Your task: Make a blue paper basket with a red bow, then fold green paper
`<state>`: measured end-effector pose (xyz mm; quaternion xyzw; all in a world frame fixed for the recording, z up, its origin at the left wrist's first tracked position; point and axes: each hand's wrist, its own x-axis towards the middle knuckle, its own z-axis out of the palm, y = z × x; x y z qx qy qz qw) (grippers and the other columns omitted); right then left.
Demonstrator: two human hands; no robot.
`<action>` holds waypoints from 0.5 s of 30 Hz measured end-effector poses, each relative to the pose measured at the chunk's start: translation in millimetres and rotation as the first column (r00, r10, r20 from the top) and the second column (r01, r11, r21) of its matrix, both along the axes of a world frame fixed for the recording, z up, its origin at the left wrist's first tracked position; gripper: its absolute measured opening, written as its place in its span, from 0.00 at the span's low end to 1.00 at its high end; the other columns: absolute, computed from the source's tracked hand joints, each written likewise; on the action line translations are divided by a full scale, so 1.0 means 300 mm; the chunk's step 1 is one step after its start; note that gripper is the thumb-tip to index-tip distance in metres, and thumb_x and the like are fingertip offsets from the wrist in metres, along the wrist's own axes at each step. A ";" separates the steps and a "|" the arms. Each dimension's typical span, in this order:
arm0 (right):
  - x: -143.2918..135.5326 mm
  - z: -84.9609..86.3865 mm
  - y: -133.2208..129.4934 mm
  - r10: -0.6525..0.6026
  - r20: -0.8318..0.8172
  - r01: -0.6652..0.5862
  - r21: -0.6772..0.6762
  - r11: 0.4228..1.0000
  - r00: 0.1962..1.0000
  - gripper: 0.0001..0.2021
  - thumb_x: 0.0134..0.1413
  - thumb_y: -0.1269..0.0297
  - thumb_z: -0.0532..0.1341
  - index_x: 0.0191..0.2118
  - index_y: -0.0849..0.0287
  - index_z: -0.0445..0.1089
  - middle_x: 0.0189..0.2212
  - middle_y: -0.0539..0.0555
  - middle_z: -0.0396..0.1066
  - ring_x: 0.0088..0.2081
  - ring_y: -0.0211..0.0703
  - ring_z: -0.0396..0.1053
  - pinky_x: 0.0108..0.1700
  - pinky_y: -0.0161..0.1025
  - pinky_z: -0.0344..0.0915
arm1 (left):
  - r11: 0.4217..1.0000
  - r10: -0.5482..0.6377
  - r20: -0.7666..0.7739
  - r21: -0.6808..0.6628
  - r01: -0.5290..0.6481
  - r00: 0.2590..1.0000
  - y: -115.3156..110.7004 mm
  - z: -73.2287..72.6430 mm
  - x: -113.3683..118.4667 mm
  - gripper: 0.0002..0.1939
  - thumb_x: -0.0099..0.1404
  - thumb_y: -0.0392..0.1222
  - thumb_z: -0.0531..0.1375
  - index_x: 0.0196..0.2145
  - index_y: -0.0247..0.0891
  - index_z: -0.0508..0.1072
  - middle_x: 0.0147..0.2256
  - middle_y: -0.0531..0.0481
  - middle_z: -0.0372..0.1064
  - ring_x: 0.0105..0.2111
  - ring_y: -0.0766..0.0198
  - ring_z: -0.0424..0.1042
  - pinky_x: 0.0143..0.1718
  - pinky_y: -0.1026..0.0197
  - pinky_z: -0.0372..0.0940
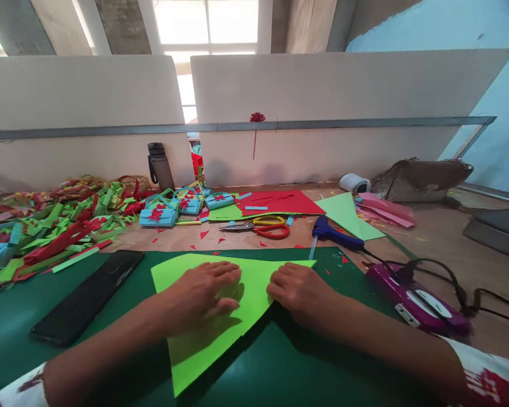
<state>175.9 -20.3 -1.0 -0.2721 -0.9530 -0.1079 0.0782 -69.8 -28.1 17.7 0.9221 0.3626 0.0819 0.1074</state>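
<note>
A bright green paper sheet (pixel 207 339) lies on the dark green mat, its right side narrowing to a point and its lower right edge slanting. My left hand (pixel 210 288) rests on the sheet's middle with its fingers apart, pointing right. At the sheet's right part, my right hand (pixel 294 288) is closed on the paper, fingers curled over its edge. Beyond the sheet are scissors (pixel 271 227) with red and yellow handles. A blue glue gun (pixel 337 233) lies past my right hand.
A black phone (pixel 89 297) lies left on the mat (pixel 288 367). Paper strips (pixel 80 226) and small blue paper bags (pixel 159 216) are at the back left, near a bottle (pixel 161 167). A purple power strip (pixel 419 299) with cables sits at right, a handbag (pixel 424 178) behind.
</note>
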 end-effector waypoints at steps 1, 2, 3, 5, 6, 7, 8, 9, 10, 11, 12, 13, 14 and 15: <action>-0.006 0.004 -0.019 0.031 0.032 -0.031 0.010 0.999 0.999 0.12 0.55 0.79 0.51 0.30 0.60 0.68 0.27 0.54 0.69 0.28 0.41 0.61 0.33 0.39 0.53 | 1.000 -0.008 -0.040 0.001 0.008 0.999 -0.003 -0.019 0.015 0.26 0.67 0.49 0.53 0.59 0.35 0.60 0.59 0.39 0.57 0.59 0.48 0.56 0.57 0.44 0.54; -0.012 0.009 -0.034 0.061 0.059 -0.062 0.010 0.998 0.996 0.12 0.57 0.78 0.50 0.31 0.60 0.68 0.27 0.54 0.69 0.29 0.41 0.62 0.33 0.39 0.54 | 1.000 -0.025 -0.064 -0.006 0.024 0.998 -0.007 -0.038 0.029 0.29 0.67 0.52 0.53 0.60 0.33 0.58 0.61 0.37 0.54 0.61 0.46 0.52 0.58 0.41 0.52; -0.016 0.015 -0.046 0.091 0.078 -0.091 0.000 0.996 0.993 0.12 0.59 0.77 0.50 0.31 0.60 0.68 0.28 0.54 0.70 0.29 0.41 0.62 0.34 0.40 0.54 | 0.999 -0.042 -0.069 -0.015 0.041 0.997 -0.013 -0.054 0.042 0.31 0.67 0.55 0.51 0.61 0.32 0.56 0.62 0.36 0.51 0.62 0.46 0.49 0.59 0.40 0.50; -0.020 0.031 -0.056 0.103 0.063 -0.098 -0.079 0.992 0.993 0.11 0.61 0.73 0.51 0.30 0.60 0.67 0.29 0.54 0.70 0.31 0.41 0.64 0.35 0.39 0.55 | 0.998 -0.053 -0.068 -0.039 0.051 0.996 -0.027 -0.078 0.062 0.33 0.69 0.57 0.45 0.63 0.33 0.51 0.64 0.36 0.46 0.64 0.46 0.44 0.60 0.39 0.47; -0.020 0.040 -0.054 0.072 0.034 -0.066 -0.147 0.987 0.997 0.11 0.62 0.70 0.51 0.30 0.59 0.67 0.30 0.53 0.70 0.31 0.41 0.64 0.34 0.38 0.56 | 0.998 -0.052 -0.066 -0.047 0.049 0.996 -0.034 -0.084 0.068 0.33 0.69 0.58 0.43 0.64 0.34 0.49 0.64 0.37 0.44 0.64 0.46 0.42 0.60 0.39 0.46; -0.020 0.049 -0.047 0.014 0.006 -0.013 -0.221 0.975 1.000 0.12 0.63 0.67 0.51 0.30 0.59 0.67 0.30 0.53 0.71 0.31 0.40 0.65 0.33 0.37 0.56 | 0.998 -0.050 -0.069 -0.051 0.046 0.996 -0.041 -0.086 0.074 0.33 0.70 0.57 0.42 0.64 0.35 0.47 0.65 0.38 0.43 0.64 0.47 0.41 0.60 0.38 0.44; -0.019 0.055 -0.036 -0.062 -0.006 0.058 -0.276 0.959 0.998 0.13 0.64 0.64 0.50 0.32 0.59 0.67 0.30 0.53 0.71 0.31 0.39 0.66 0.32 0.35 0.57 | 0.998 -0.047 -0.077 -0.050 0.043 0.996 -0.046 -0.085 0.079 0.32 0.70 0.57 0.41 0.64 0.35 0.46 0.65 0.39 0.42 0.64 0.47 0.40 0.60 0.38 0.44; -0.019 0.058 -0.024 -0.141 0.000 0.135 -0.305 0.943 0.990 0.13 0.65 0.63 0.48 0.34 0.59 0.68 0.31 0.53 0.71 0.31 0.39 0.67 0.31 0.35 0.57 | 0.998 -0.044 -0.086 -0.041 0.040 0.995 -0.050 -0.082 0.083 0.32 0.70 0.57 0.41 0.64 0.36 0.46 0.65 0.39 0.42 0.64 0.47 0.41 0.60 0.38 0.44; -0.020 0.056 -0.010 -0.210 0.021 0.206 -0.305 0.930 0.978 0.14 0.65 0.64 0.47 0.37 0.59 0.68 0.32 0.53 0.71 0.31 0.39 0.68 0.31 0.35 0.57 | 0.999 -0.035 -0.096 -0.024 0.033 0.995 -0.052 -0.078 0.089 0.31 0.70 0.56 0.42 0.64 0.37 0.47 0.64 0.40 0.44 0.63 0.46 0.44 0.59 0.37 0.46; -0.022 0.050 0.003 -0.256 0.055 0.261 -0.265 0.928 0.965 0.13 0.65 0.65 0.47 0.39 0.59 0.68 0.32 0.54 0.71 0.32 0.40 0.68 0.30 0.35 0.57 | 1.000 -0.018 -0.106 0.000 0.018 0.994 -0.052 -0.075 0.096 0.30 0.70 0.55 0.42 0.63 0.38 0.49 0.64 0.40 0.47 0.62 0.45 0.47 0.57 0.37 0.49; -0.026 0.040 0.015 -0.283 0.082 0.294 -0.228 0.928 0.956 0.11 0.63 0.67 0.49 0.40 0.59 0.68 0.33 0.55 0.70 0.32 0.43 0.69 0.29 0.36 0.56 | 1.000 0.006 -0.116 0.027 -0.003 0.993 -0.051 -0.072 0.103 0.28 0.70 0.54 0.43 0.62 0.38 0.51 0.62 0.40 0.51 0.60 0.44 0.51 0.55 0.37 0.52; -0.031 0.028 0.023 -0.293 0.104 0.309 -0.200 0.930 0.950 0.09 0.60 0.69 0.51 0.41 0.60 0.68 0.34 0.56 0.70 0.32 0.45 0.69 0.28 0.37 0.56 | 0.998 0.029 -0.124 0.052 -0.023 0.992 -0.049 -0.070 0.111 0.27 0.69 0.53 0.44 0.61 0.38 0.53 0.60 0.39 0.54 0.58 0.44 0.54 0.53 0.38 0.55; -0.036 0.014 0.028 -0.300 0.120 0.318 -0.178 0.931 0.946 0.10 0.58 0.70 0.53 0.43 0.60 0.68 0.35 0.57 0.69 0.34 0.47 0.69 0.28 0.37 0.56 | 0.996 0.054 -0.125 0.076 -0.045 0.991 -0.046 -0.071 0.119 0.27 0.69 0.53 0.44 0.60 0.38 0.54 0.58 0.39 0.56 0.55 0.44 0.56 0.51 0.38 0.56; -0.040 0.002 0.030 -0.301 0.130 0.320 -0.167 0.933 0.945 0.11 0.56 0.72 0.54 0.45 0.61 0.67 0.36 0.58 0.69 0.35 0.49 0.69 0.28 0.38 0.56 | 0.994 0.073 -0.124 0.094 -0.062 0.990 -0.043 -0.072 0.126 0.26 0.69 0.53 0.44 0.60 0.38 0.55 0.56 0.39 0.58 0.53 0.44 0.58 0.49 0.38 0.58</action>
